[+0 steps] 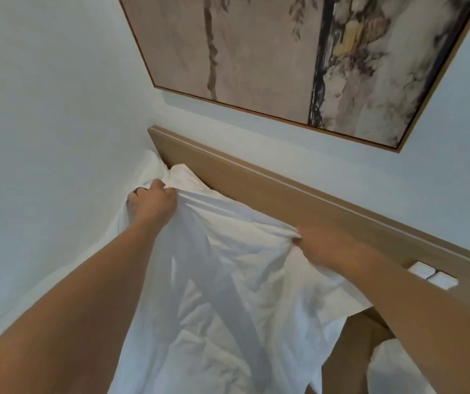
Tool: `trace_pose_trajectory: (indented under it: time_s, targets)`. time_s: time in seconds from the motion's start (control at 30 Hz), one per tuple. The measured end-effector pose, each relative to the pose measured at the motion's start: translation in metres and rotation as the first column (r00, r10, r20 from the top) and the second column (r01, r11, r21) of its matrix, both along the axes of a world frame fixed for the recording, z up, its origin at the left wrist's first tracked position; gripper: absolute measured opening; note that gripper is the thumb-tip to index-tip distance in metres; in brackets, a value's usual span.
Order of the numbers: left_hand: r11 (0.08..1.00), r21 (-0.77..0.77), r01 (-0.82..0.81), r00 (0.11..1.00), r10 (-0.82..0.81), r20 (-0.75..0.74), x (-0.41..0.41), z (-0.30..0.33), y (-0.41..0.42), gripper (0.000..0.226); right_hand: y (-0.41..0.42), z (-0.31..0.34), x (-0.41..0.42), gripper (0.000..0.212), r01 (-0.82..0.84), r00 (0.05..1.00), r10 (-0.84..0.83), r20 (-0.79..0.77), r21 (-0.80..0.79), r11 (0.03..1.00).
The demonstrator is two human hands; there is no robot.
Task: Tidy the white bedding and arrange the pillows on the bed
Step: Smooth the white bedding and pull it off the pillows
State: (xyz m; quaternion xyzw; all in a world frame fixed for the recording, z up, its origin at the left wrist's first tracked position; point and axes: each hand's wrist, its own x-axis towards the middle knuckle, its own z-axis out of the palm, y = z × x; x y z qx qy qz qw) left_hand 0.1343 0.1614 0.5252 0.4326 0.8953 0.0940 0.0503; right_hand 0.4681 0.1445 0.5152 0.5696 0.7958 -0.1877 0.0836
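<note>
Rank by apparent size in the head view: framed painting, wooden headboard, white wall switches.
1. framed painting, cropped by the frame's top edge
2. wooden headboard
3. white wall switches

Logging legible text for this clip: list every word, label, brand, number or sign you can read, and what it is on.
None: no readable text in the head view.
The framed painting shows only abstract brushwork, no lettering.
The wall switches on the headboard are blank.
The white bedding, gripped by the left hand and the right hand, carries no visible tag or print.
</note>
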Motion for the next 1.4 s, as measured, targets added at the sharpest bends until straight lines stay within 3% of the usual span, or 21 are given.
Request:
trace_pose_trajectory:
  time_s: [0.17,0.3,0.4,0.6,0.67,0.73,0.8,0.83,0.93,1.1,1.27,1.4]
  targets:
    - [0.972,-0.193,0.131,0.989,-0.141,-0.039,0.019,-0.129,0.074,0.043,0.047,-0.108,0.022,0.043,0.042,0.999,-0.035,0.03,-0.267,0.963]
    - [0.967,-0.172,0.188,0.981,-0.191,-0.006,0.042,-0.221,0.123,0.037,0.099,-0.204,0.037,0.046,0.12,0.988,-0.081,0.132,-0.322,0.939]
    - [0.949,-0.176,0.261,0.958,-0.277,-0.073,0.06,-0.286,0.154,0.036,0.138,-0.271,0.05,0.043,0.199,0.972,-0.139,0.188,-0.352,0.915]
    - [0.903,-0.226,0.365,0.909,-0.398,-0.123,0.099,-0.396,0.208,0.037,0.186,-0.383,0.089,0.028,0.329,0.915,-0.236,0.328,-0.266,0.906]
    - [0.904,-0.252,0.346,0.927,-0.37,-0.053,0.111,-0.426,0.214,0.038,0.185,-0.405,0.093,0.031,0.326,0.878,-0.22,0.424,-0.194,0.925]
    - [0.914,-0.226,0.336,0.94,-0.308,0.149,0.122,-0.451,0.214,0.046,0.179,-0.418,0.091,0.038,0.263,0.855,-0.192,0.481,-0.084,0.961]
    - [0.917,-0.174,0.359,0.883,-0.273,0.382,0.131,-0.461,0.203,0.062,0.173,-0.423,0.083,0.051,0.194,0.864,-0.161,0.476,-0.02,0.981]
    - [0.906,-0.158,0.393,0.859,-0.301,0.414,0.134,-0.461,0.194,0.068,0.17,-0.423,0.077,0.058,0.152,0.881,-0.136,0.454,0.001,0.988]
    - [0.883,-0.166,0.44,0.86,-0.36,0.361,0.124,-0.444,0.155,0.068,0.166,-0.408,0.042,0.07,0.044,0.938,-0.031,0.346,-0.029,0.999]
    - [0.886,-0.312,0.344,0.928,-0.27,0.257,0.043,-0.387,0.071,0.065,0.154,-0.357,-0.057,0.068,-0.201,0.94,0.228,0.253,-0.127,0.971]
    - [0.909,-0.408,0.084,0.969,0.022,0.248,-0.056,-0.356,-0.009,0.06,0.125,-0.328,-0.187,0.066,-0.469,0.878,0.465,0.114,0.005,0.883]
    - [0.894,-0.427,-0.136,0.876,0.31,0.369,-0.117,-0.391,-0.092,0.062,0.087,-0.362,-0.279,0.068,-0.659,0.752,0.655,0.074,0.106,0.744]
